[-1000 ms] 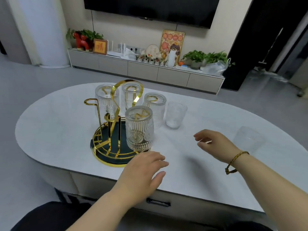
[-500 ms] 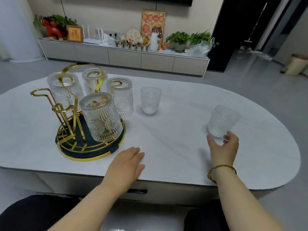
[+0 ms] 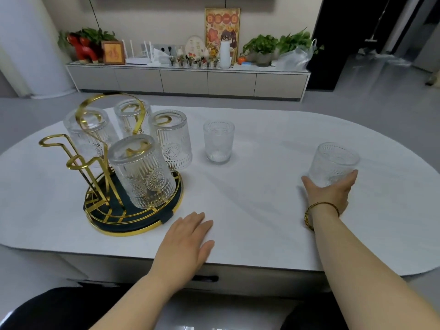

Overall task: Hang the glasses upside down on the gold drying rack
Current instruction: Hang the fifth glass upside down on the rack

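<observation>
The gold drying rack (image 3: 95, 210) with a dark round base stands on the left of the white table (image 3: 262, 210). Several ribbed glasses (image 3: 142, 172) hang upside down on its prongs. Two gold prongs (image 3: 54, 142) on the left side are bare. An upright glass (image 3: 218, 141) stands mid-table, right of the rack. At the right, my right hand (image 3: 329, 192) wraps around the base of another upright glass (image 3: 333, 163), which stands on the table. My left hand (image 3: 188, 239) lies flat, fingers apart, near the front edge, just right of the rack base.
A long low cabinet (image 3: 185, 79) with plants, a framed picture and small ornaments runs along the far wall. Grey floor lies between it and the table. The table's rounded right end (image 3: 423, 234) is close to my right arm.
My right hand moved right and forward to the right-hand glass and closed around its base. The view shifted rightward and down. My left hand stayed flat on the table.
</observation>
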